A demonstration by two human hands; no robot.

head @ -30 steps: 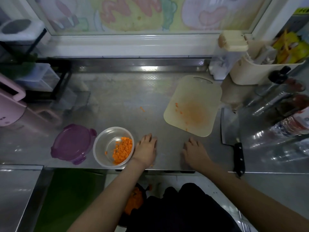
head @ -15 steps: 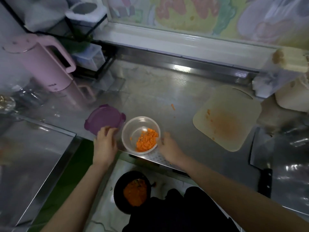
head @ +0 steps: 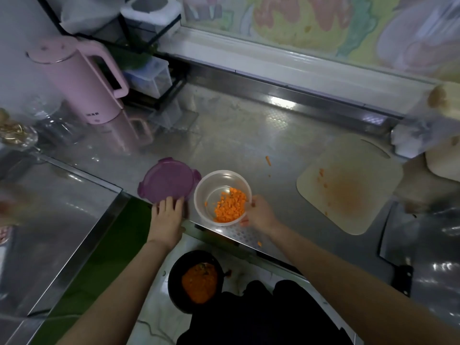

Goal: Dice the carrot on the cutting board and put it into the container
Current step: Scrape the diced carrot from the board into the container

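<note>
A clear round container (head: pixel 211 180) stands near the steel counter's front edge with diced carrot (head: pixel 229 205) heaped in its near right side. My right hand (head: pixel 258 213) grips the container's right rim. A purple lid (head: pixel 167 180) lies flat just left of the container, and my left hand (head: pixel 167 215) rests its fingers on the lid's near edge. The beige cutting board (head: pixel 348 188) lies to the right, stained orange, with a few carrot bits on it. One carrot piece (head: pixel 268 160) lies loose on the counter.
A cleaver (head: pixel 395 242) lies at the right, past the board. A pink kettle (head: pixel 82 80) and a black rack with clear boxes (head: pixel 149 73) stand at the back left. Below the counter edge a black bin (head: pixel 196 280) holds orange scraps. A cream holder (head: pixel 443 160) stands right.
Both hands left the counter in front and went left: my left hand reached the purple lid, my right hand took the container's rim. The view swung left.
</note>
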